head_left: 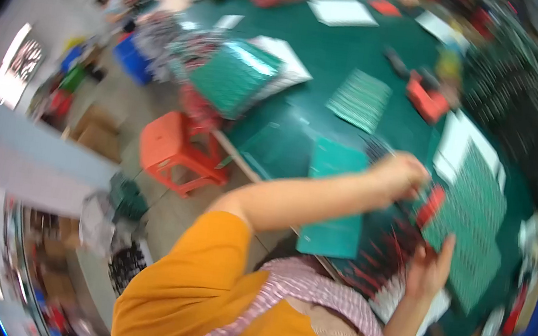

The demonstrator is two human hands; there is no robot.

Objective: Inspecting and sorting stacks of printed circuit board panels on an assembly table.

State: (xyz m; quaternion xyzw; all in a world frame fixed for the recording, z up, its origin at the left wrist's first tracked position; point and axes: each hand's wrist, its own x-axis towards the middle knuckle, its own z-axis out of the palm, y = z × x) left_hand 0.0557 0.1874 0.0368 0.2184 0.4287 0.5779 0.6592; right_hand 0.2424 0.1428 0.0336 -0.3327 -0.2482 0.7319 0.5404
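My left arm reaches across the table, and my left hand (pixel 404 176) is closed, its fingers curled together. Motion blur hides what is in them. Just beyond its fingertips is a small red object (pixel 431 206), too smeared to name. Lower down, my right hand (pixel 428 269) is open, thumb stretched up and apart from the fingers, beside the textured green sheets (pixel 467 222). Between my hands and my body lies a bundle of dark and red wires (pixel 382 256). A plain green mat (pixel 333 206) lies under my left forearm.
On the green table (pixel 278 146) lie a green textured panel (pixel 360 100), a red tool-like object (pixel 427 97) and white sheets (pixel 342 12). A shiny green packet (pixel 235 76) rests on a pile at left. An orange stool (pixel 177 150) stands beside the table; dark bundled material (pixel 527 92) lies right.
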